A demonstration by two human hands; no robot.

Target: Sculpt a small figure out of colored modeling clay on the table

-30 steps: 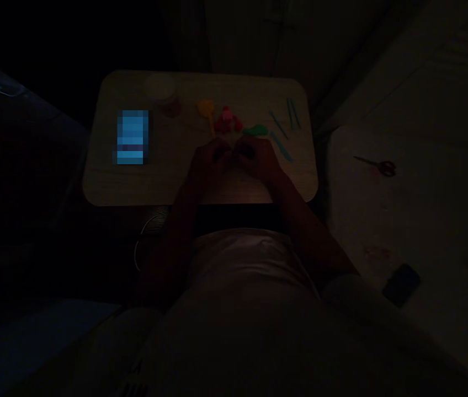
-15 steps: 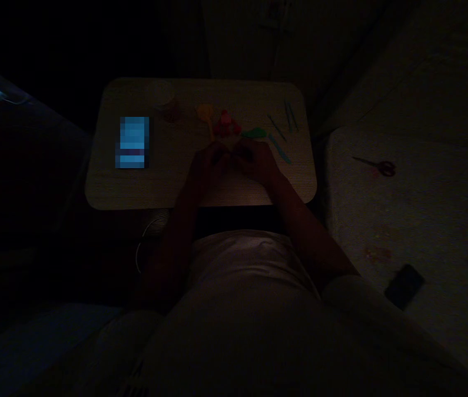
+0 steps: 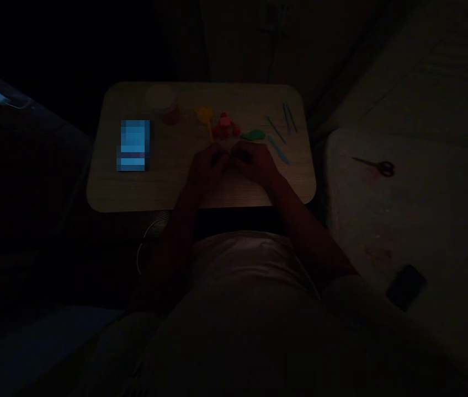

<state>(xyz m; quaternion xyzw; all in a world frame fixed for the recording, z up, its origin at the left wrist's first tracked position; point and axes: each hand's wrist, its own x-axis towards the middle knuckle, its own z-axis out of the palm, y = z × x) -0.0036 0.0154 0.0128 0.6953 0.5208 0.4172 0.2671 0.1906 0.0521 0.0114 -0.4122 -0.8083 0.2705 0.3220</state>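
In dim light, my left hand (image 3: pixel 209 165) and my right hand (image 3: pixel 256 160) meet fingertip to fingertip above the wooden table (image 3: pixel 163 187). Both have curled fingers; whatever lies between them is too dark and small to make out. Just beyond the fingertips sits a red and pink figure-like piece (image 3: pixel 225 125). An orange tool (image 3: pixel 205 116) lies beyond my left hand, its handle pointing toward it. Past my right hand are a green piece (image 3: pixel 253 135) and a light blue knife-like tool (image 3: pixel 278 150).
A glowing, pixelated screen (image 3: pixel 133 144) lies on the table's left, with a pale round container (image 3: pixel 160 98) behind it. Thin blue tools (image 3: pixel 287 118) lie at the back right. Scissors (image 3: pixel 385 168) and a dark phone-like object (image 3: pixel 406 287) rest on the pale surface to the right.
The view has shifted slightly, so the table appears a little lower. My hands stay together in nearly the same place, with only slight finger movement.
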